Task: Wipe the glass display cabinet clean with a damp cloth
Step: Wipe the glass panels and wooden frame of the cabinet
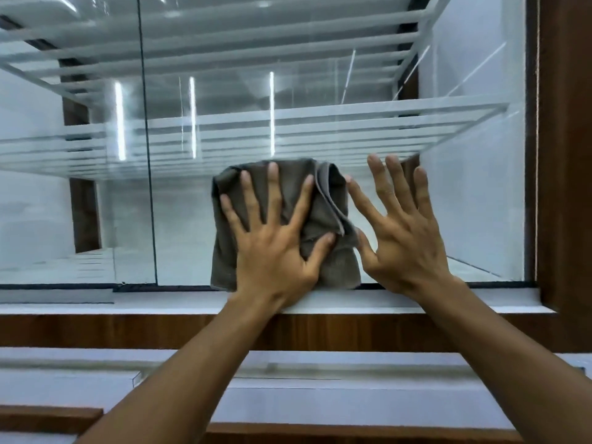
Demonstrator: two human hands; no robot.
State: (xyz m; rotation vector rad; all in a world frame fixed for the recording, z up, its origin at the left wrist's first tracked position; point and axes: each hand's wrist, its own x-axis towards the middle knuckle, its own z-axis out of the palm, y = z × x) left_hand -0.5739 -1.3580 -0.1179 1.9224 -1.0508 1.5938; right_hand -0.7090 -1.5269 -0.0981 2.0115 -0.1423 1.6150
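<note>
left hand (pixel 272 248) is pressing the grey cloth (pixel 323 200) flat on the glass pane (pixel 448 203) near its bottom edge, grip splayed wide for even pressure | right hand (pixel 407 238) is bracing bare beside it, fingers wide, holding nothing

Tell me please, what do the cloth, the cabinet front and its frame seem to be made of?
Cloth: soft grey-brown fabric, probably terry or microfibre; it folds thickly.
Cabinet front: clear glass; it reflects lights.
Frame: dark wood or wood-look laminate; grain shows.
</note>
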